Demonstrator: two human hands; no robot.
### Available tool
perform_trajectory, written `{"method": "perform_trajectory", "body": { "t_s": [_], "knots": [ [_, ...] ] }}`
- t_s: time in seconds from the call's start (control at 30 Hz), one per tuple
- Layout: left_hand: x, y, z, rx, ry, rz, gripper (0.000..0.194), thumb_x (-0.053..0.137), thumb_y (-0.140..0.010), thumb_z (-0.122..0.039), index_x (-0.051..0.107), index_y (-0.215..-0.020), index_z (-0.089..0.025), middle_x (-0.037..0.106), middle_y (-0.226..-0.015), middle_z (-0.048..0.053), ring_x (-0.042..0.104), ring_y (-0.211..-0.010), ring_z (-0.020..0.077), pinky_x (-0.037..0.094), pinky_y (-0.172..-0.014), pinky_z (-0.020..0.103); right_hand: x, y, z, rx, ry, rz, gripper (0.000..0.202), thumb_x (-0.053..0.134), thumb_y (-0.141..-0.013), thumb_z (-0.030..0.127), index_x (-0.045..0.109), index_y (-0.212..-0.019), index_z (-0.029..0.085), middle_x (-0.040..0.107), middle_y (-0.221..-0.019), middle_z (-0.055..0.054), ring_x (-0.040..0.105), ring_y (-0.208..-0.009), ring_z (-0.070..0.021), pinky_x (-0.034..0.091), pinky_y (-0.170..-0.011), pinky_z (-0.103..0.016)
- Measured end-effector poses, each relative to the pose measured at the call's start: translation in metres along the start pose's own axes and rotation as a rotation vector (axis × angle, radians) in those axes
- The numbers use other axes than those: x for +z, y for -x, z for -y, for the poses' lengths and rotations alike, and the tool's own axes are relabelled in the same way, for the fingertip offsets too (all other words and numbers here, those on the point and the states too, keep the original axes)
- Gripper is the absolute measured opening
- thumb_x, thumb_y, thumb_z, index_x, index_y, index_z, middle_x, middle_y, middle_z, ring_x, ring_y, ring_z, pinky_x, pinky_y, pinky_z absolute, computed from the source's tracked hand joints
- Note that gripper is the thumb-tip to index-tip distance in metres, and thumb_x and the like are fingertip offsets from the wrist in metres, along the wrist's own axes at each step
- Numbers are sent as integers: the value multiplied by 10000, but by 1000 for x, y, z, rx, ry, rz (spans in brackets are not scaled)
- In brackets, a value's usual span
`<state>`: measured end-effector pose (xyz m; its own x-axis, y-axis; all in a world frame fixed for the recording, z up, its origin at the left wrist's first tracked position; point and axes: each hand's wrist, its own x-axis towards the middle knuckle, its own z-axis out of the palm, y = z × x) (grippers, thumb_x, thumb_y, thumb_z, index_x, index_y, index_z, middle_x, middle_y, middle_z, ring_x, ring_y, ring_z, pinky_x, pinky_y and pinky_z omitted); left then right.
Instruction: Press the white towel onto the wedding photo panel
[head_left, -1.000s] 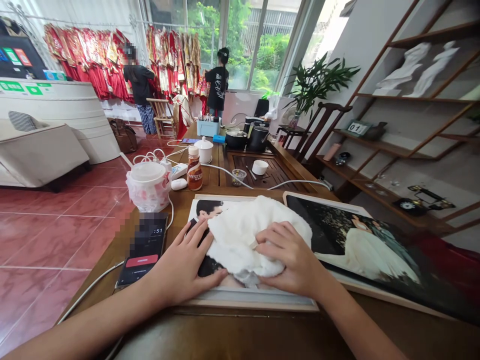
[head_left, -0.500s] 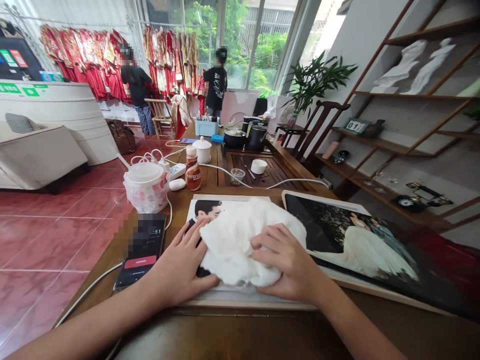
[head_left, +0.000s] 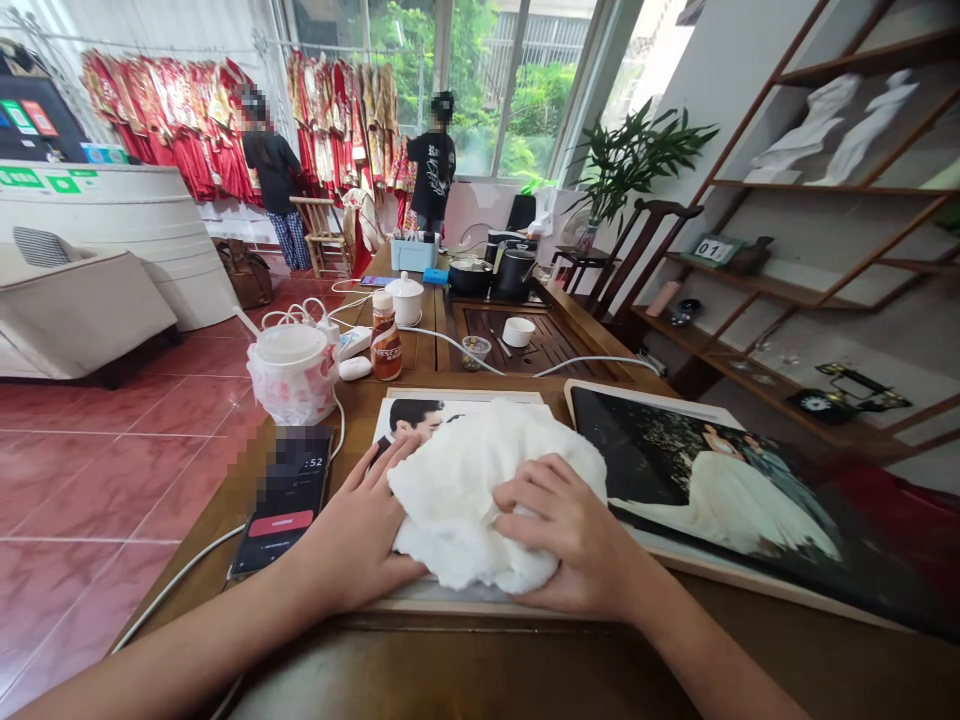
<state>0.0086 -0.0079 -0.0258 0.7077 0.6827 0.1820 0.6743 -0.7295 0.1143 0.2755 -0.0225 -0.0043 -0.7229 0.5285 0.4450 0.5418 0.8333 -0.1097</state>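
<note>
A bunched white cloth lies over a framed photo on the wooden table, hiding most of the picture. My right hand grips the cloth from its right side, fingers curled into the folds. At the photo's left side my left hand rests flat with its fingers spread, beside the cloth's left edge. A second framed photo, showing a wide pale gown, lies to the right of my right hand.
Left of my left arm lies a phone with a cable. Beyond it stand a bagged tub, a brown-labelled bottle and a white lidded cup. A white bowl sits on the tea tray. Two people stand near hanging garments.
My right hand has shifted slightly left and toward me, pulling the cloth with it. My left hand has stayed nearly in place.
</note>
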Motion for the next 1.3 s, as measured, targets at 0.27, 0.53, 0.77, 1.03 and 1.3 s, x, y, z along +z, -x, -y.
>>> {"method": "perform_trajectory", "body": {
  "t_s": [0.27, 0.53, 0.77, 1.03, 1.3],
  "knots": [
    [0, -1, -4, -53, 13, -92, 736, 495, -931, -575, 329, -1502, -141, 245, -1583, 140, 170, -1461, 333, 220, -1172, 505, -9, 2, -15, 115, 101, -36, 184, 671, -811, 343, 581, -871, 194, 635, -924, -53, 520, -844, -218, 316, -777, -384],
    [1, -1, 0, -14, -4, -15, 815, 635, -835, -501, 337, -1508, -150, 261, -1579, 129, 150, -1463, 345, 185, -1180, 509, -3, 1, -3, 10, -16, -10, 220, 691, -787, 365, 570, -873, 203, 639, -944, -43, 522, -855, -212, 322, -787, -381],
    [-2, -1, -4, -51, -5, -32, 775, 520, -915, -538, 281, -1528, -129, 212, -1593, 141, 133, -1469, 324, 176, -1183, 498, -6, 0, -8, 77, 52, -29, 225, 706, -769, 358, 577, -857, 197, 634, -931, -50, 509, -829, -212, 313, -770, -382],
    [0, -1, -2, -38, 4, -45, 775, 576, -882, -518, 318, -1515, -152, 262, -1580, 122, 142, -1466, 336, 199, -1178, 511, -6, 1, -9, 54, 41, -20, 202, 682, -801, 345, 579, -890, 196, 638, -953, -51, 525, -863, -216, 320, -788, -383],
    [-1, -1, -1, -27, -4, -14, 812, 596, -867, -496, 282, -1529, -146, 243, -1584, 136, 147, -1464, 340, 174, -1182, 517, 1, 0, -3, 22, 36, -15, 248, 700, -788, 373, 561, -881, 190, 634, -945, -47, 513, -841, -214, 323, -771, -385]
  ]
}}
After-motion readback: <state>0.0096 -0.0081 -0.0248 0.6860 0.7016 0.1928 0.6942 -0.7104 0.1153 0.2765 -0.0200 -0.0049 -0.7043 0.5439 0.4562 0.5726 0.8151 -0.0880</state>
